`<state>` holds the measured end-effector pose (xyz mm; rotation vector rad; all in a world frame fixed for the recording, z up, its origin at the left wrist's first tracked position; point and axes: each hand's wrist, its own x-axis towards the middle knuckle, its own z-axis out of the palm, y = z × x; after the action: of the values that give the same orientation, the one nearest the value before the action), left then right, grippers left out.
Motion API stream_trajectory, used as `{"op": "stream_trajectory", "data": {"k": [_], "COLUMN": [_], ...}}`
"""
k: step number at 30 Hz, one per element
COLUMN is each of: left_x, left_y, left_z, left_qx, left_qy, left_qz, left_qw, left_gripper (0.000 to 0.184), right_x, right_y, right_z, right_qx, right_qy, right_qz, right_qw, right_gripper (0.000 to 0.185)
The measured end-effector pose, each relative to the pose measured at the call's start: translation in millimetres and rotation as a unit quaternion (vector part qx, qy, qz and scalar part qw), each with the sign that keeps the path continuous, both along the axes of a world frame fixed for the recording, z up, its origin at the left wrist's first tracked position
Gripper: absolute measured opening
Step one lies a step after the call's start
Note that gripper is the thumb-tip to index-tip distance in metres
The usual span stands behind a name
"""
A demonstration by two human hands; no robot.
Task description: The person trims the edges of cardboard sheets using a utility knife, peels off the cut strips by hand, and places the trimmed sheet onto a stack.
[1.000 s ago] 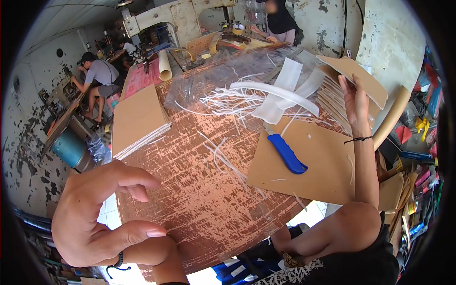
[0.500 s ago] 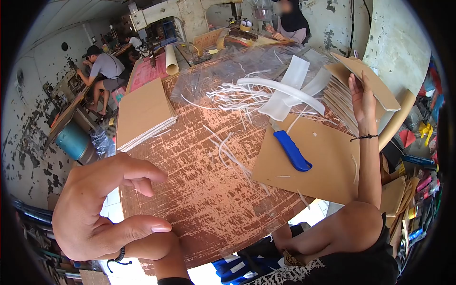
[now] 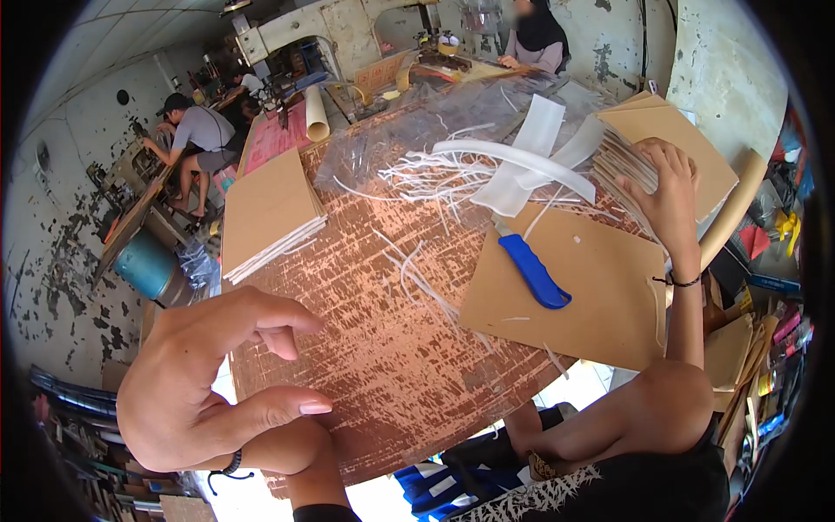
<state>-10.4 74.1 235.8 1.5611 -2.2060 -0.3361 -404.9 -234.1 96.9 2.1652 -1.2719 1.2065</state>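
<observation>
My left hand (image 3: pixel 209 383) hovers over the table's near left side, fingers curved and thumb apart, holding nothing. At the right, my right hand (image 3: pixel 670 196) grips a stack of brown cardboard sheets (image 3: pixel 624 161), its thumb at the layered left edge and its fingers bent over the top; part of the grip is hidden. Nearer to me lies a single cardboard sheet (image 3: pixel 591 296), with a blue-handled knife (image 3: pixel 535 271) on it. A second stack of cardboard sheets (image 3: pixel 271 213) sits at the table's left.
White trimmed strips (image 3: pixel 444 178) and foam-like pieces (image 3: pixel 532 143) lie mid-table beside clear plastic film (image 3: pixel 365 143). A cardboard tube (image 3: pixel 317 113) and sewing machine (image 3: pixel 287 35) stand behind. Other people work at the back. My knees are against the near edge.
The top cardboard sheet, tilted up by my right hand before, now lies flatter on the right stack. My right hand has come down around the stack's edge. My left hand keeps its pose.
</observation>
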Motion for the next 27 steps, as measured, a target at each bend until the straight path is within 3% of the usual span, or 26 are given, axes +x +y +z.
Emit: {"op": "stream_trajectory", "data": {"k": [1, 2, 6, 12, 21, 24, 27], "left_x": [0, -1, -9, -31, -126, -131, -132], "left_y": [0, 0, -3, -9, 49, 42, 67], "left_z": [0, 1, 5, -2, -25, -41, -68], "left_qx": [0.002, 0.003, 0.014, 0.02, -0.073, -0.049, 0.108], "left_qy": [-0.003, -0.008, -0.032, -0.068, -0.211, -0.271, -0.252], "left_qz": [-0.004, -0.006, -0.012, -0.034, -0.118, -0.118, -0.157], "left_qw": [1.0, 1.0, 0.999, 0.997, 0.968, 0.954, 0.949], "left_gripper": [0.049, 0.049, 0.051, 0.049, 0.041, 0.031, 0.029], "right_x": [0, -11, -40, -58, -68, -65, -60], "right_y": [3, -6, -23, -40, -34, -32, -27], "right_z": [-4, -13, -9, -16, -10, -6, -4], "right_qx": [-0.043, 0.057, 0.072, 0.0, 0.021, 0.049, 0.077], "right_qy": [0.072, 0.045, 0.056, 0.041, 0.045, 0.059, 0.071], "right_qz": [-0.067, -0.093, -0.086, -0.126, -0.165, -0.176, -0.172], "right_qw": [0.994, 0.993, 0.992, 0.991, 0.985, 0.981, 0.98], "right_gripper": [0.048, 0.052, 0.043, 0.032, 0.045, 0.05, 0.055]}}
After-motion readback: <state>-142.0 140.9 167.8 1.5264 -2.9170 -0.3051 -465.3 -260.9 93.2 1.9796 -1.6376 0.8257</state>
